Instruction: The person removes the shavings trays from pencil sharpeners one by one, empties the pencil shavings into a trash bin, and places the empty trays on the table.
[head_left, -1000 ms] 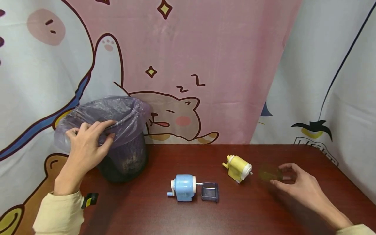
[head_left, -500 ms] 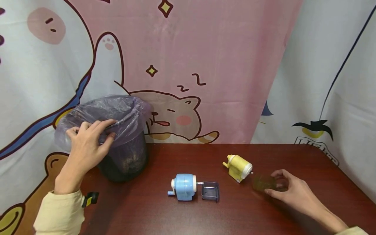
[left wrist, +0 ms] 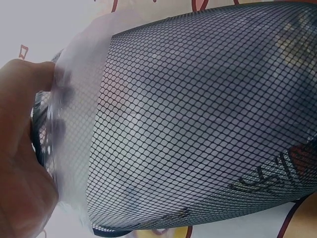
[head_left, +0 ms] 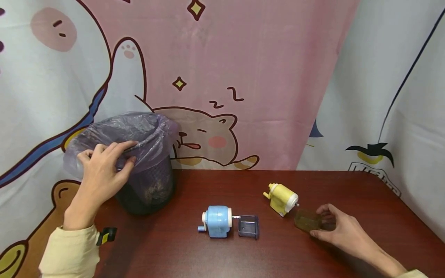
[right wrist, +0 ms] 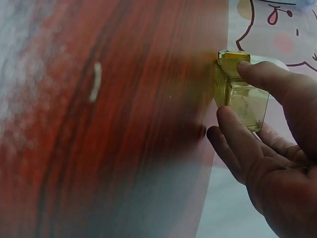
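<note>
My left hand (head_left: 104, 170) grips the rim of a mesh trash bin (head_left: 147, 195) lined with a thin purple bag (head_left: 156, 150). In the left wrist view, the thumb lies at the bag's folded edge over the mesh wall (left wrist: 198, 109). My right hand (head_left: 342, 227) pinches a clear yellowish shavings drawer (right wrist: 245, 104) between thumb and fingers, low over the table's right side. Just left of that drawer sits a yellow pencil sharpener (head_left: 283, 199) with a crank. A blue pencil sharpener (head_left: 218, 221) stands nearer the middle, its dark clear drawer (head_left: 248, 227) beside it.
The dark red wooden table (head_left: 167, 251) reaches back to a patterned cloth (head_left: 278, 77). The bin stands at the left, close to the cloth. A small pale mark or scrap (right wrist: 96, 82) lies on the wood in the right wrist view.
My right hand has moved left and slightly toward me with the shavings drawer, bringing it closer to the yellow pencil sharpener. The left hand stays on the bin's rim.
</note>
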`<state>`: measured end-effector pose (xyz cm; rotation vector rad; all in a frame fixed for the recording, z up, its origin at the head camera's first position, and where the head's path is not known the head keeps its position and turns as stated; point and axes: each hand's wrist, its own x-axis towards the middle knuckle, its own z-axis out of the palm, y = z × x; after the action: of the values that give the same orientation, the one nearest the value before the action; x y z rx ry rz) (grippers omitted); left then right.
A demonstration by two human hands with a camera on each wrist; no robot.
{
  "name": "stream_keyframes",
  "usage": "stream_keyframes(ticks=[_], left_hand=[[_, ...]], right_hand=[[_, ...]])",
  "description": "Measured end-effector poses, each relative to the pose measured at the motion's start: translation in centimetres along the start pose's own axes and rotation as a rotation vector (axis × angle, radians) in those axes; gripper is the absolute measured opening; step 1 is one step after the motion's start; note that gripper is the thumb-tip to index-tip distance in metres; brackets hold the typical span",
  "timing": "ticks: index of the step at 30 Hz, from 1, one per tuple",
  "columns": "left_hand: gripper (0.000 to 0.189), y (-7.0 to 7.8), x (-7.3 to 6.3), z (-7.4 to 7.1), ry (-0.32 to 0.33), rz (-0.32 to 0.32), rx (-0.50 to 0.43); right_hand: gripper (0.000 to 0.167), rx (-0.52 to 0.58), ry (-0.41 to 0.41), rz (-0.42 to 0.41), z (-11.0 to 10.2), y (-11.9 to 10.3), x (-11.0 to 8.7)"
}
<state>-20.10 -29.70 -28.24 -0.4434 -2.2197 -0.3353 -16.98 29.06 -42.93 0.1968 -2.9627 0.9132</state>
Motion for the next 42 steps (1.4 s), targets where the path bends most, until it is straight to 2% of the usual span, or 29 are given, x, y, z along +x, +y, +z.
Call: stream_keyframes(ticks=[9, 16, 25, 33, 42], left_hand=[[0.04, 0.1, -0.1, -0.1, 0.058, -0.017, -0.137], [0.038, -0.1, -0.4, -0.2, 0.099, -0.028, -0.186], [0.036, -0.4, -0.7, -0.4, 0.171, -0.037, -0.179], [0.042, -0.5, -0.8, -1.0, 0.209, -0.073, -0.11], [0.048, 0.4, -1.8, -1.9, 0.293, -0.037, -0.066]], right_hand=[[0.069, -0.015, 0.0, -0.008, 0.5, -0.5, -0.3], [0.066, -0.024, 0.041, -0.038, 0.8, -0.5, -0.6], [0.064, -0.001, 0.028, -0.045, 1.1, -0.7, -0.6], [0.064, 0.01, 0.006, -0.042, 1.2, -0.9, -0.5], [0.064, 0.011, 0.015, -0.036, 1.2, -1.0, -0.5]])
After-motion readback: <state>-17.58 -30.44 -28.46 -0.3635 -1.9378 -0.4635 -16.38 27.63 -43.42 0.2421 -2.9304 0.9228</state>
